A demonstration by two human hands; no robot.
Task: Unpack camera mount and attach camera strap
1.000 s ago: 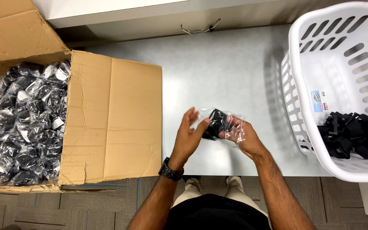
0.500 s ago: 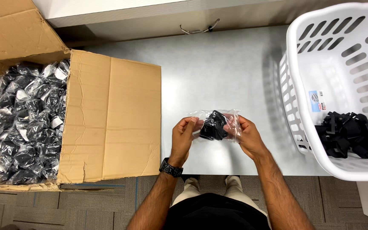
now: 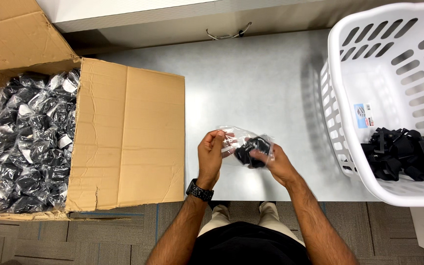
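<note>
Over the grey table, both hands hold one small clear plastic bag with a black part inside. My left hand, with a dark watch on its wrist, pinches the bag's left end. My right hand grips the black part through the plastic from the right. The bag hangs a little above the table's near edge.
An open cardboard box on the left holds several bagged black parts. A white laundry basket on the right has loose black parts in its bottom. A cable lies at the table's far edge.
The bag has shifted slightly toward me and to the left. My left hand has slid to the bag's left end, and my right hand has closed over the black part.
</note>
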